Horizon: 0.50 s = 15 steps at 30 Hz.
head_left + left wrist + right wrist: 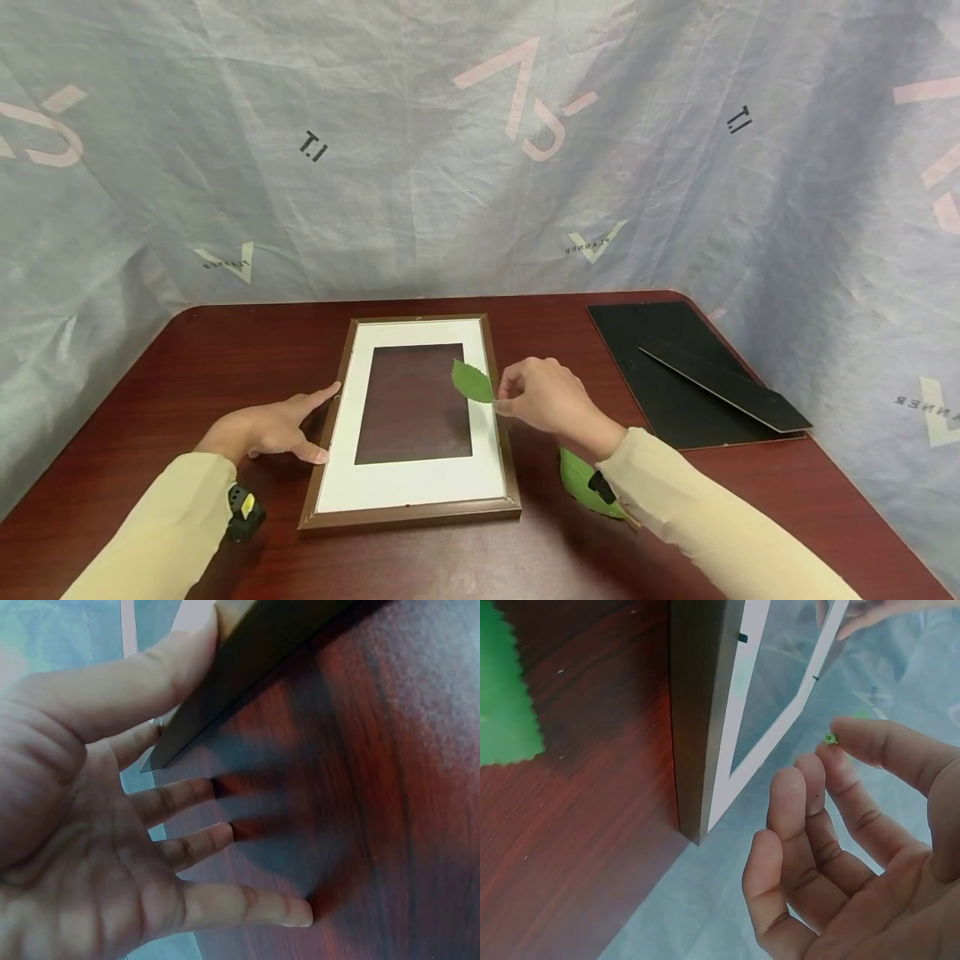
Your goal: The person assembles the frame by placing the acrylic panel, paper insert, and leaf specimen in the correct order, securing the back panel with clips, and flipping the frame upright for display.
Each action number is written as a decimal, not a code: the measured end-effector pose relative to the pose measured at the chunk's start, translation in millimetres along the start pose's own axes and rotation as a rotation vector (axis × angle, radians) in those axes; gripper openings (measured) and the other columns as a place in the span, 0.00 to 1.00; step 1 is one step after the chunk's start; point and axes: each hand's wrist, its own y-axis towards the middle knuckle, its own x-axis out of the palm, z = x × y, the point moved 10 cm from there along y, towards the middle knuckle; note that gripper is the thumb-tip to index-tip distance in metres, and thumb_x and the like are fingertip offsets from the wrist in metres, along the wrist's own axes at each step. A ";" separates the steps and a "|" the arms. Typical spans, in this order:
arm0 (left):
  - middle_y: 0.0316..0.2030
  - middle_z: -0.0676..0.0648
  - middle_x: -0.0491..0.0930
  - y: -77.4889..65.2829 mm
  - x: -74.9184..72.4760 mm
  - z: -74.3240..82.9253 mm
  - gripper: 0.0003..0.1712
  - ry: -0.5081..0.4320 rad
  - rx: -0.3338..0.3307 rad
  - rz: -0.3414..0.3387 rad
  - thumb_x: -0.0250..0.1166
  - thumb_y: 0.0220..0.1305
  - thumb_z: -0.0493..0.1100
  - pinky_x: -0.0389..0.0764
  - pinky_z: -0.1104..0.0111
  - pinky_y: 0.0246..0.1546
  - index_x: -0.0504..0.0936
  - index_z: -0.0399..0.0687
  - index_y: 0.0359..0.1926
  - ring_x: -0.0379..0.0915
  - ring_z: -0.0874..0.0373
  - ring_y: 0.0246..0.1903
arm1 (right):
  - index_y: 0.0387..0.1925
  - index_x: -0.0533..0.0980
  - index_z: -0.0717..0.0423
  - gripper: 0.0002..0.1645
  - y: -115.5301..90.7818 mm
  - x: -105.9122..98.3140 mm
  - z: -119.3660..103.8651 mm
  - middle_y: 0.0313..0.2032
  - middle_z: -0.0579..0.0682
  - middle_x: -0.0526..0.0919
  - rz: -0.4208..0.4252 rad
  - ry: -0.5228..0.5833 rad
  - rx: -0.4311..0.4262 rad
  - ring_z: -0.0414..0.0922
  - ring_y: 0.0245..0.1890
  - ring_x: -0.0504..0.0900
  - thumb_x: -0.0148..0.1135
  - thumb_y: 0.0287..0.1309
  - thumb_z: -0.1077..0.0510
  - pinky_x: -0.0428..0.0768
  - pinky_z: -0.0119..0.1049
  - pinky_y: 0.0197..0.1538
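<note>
Leaf (472,382), stem (830,739) pinched between right fingers (853,787)

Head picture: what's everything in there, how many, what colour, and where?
table: 1, red-brown, foreground
sheet: 1, grey-blue, behind table
frame: 1, brown, on table
mat: 1, white, inside frame
held leaf: 1, green, over frame's right side
loose leaf: 1, green, right of frame
board: 1, black, table's right side
strip: 1, black, over board
sleeves: 2, cream, at bottom edge
wrist devices: 2, mostly black, at sleeve ends
left hand: 1, touching frame's left edge
right hand: 1, pinching held leaf
</note>
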 end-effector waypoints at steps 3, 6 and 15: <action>0.73 0.18 0.34 -0.5 0.0 0.1 0.65 0.000 0.001 0.002 0.76 0.58 0.41 0.54 0.28 0.63 0.38 0.39 0.80 0.30 0.19 0.72 | 0.19 0.79 0.44 0.14 7.6 7.0 -3.3 0.18 0.38 0.78 -0.017 -0.005 0.007 0.42 0.21 0.72 0.76 0.55 0.56 0.66 0.36 0.24; 0.74 0.18 0.35 0.1 0.7 0.6 0.65 -0.001 0.005 -0.001 0.77 0.58 0.41 0.54 0.29 0.64 0.38 0.39 0.80 0.30 0.20 0.72 | 0.19 0.79 0.45 0.14 13.9 13.3 -5.7 0.19 0.38 0.78 -0.031 -0.010 0.015 0.42 0.21 0.73 0.76 0.55 0.56 0.66 0.36 0.23; 0.73 0.18 0.34 -2.2 -0.7 0.5 0.65 -0.014 0.021 0.002 0.76 0.58 0.38 0.58 0.31 0.63 0.37 0.39 0.80 0.30 0.20 0.72 | 0.21 0.81 0.42 0.11 34.5 24.4 -20.4 0.21 0.43 0.77 -0.042 -0.066 0.002 0.41 0.17 0.67 0.75 0.56 0.54 0.63 0.34 0.19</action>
